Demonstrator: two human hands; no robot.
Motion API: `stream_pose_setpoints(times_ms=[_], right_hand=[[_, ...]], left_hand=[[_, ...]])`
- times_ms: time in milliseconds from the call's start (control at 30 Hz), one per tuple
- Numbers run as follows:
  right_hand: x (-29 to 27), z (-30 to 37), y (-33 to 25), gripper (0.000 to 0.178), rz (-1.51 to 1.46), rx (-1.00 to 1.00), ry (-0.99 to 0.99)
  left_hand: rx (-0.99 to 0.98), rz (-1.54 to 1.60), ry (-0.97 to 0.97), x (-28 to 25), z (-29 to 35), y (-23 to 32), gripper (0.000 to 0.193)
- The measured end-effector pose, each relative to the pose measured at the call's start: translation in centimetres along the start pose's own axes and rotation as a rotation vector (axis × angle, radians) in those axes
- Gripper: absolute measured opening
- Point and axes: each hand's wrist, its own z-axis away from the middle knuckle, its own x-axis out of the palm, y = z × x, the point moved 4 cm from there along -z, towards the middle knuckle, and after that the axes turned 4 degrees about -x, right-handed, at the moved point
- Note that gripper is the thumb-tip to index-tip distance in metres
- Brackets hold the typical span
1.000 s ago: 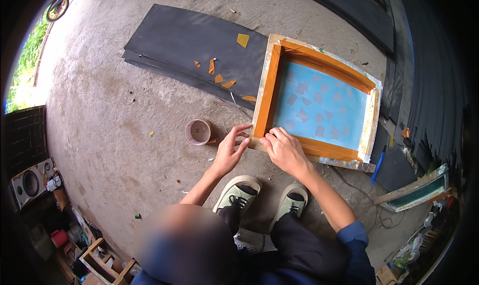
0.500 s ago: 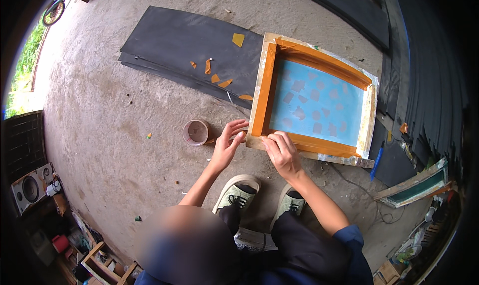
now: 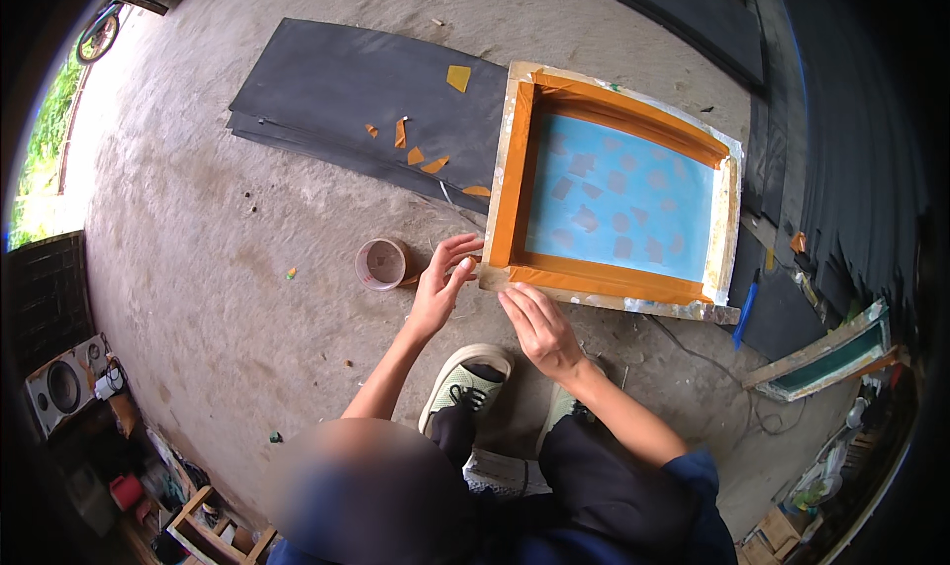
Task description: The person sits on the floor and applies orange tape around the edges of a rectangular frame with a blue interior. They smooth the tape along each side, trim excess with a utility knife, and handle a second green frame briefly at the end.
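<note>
1. A crouching person's left hand pinches a strip of orange tape at the near corner of a wooden-framed, blue-mesh printing screen lying on the concrete floor.
2. The right hand lies flat, fingers extended, along the frame's near edge, gripping nothing.
3. A brown tape roll sits just left; the tape's end is hard to make out.
</note>
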Motion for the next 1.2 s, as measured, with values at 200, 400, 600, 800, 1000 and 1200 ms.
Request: stream_pose_setpoints(times_ms=[200, 400, 600, 800, 1000, 1200], right_hand=[[-1.5, 1.8, 1.4, 0.052, 0.02, 0.32, -0.022], [0.7, 1.9, 0.8, 0.067, 0.024, 0.35, -0.133], [-1.1, 7.8, 4.1, 0.062, 0.194, 0.594, -0.139], [-4.8, 12.3, 7.3, 0.059, 0.357, 0.766, -0.113], [-0.5, 6.2, 2.4, 0.064, 0.019, 0.508, -0.083], [-3.6, 12.6, 6.8, 0.055, 0.208, 0.702, -0.061]], left_hand=[[0.487, -0.926, 0.057, 3.5, 2.2, 4.5, 0.052], [0.449, -1.303, -0.111, 6.4, 3.4, 2.7, 0.065], [0.451, -1.445, -0.076, 6.0, 3.6, 2.5, 0.069], [0.401, -1.453, -0.1, 5.4, 3.8, 2.9, 0.069], [0.399, -1.457, -0.11, 6.2, 3.9, 2.8, 0.07], [0.394, -1.492, -0.114, 5.9, 4.0, 3.1, 0.071]])
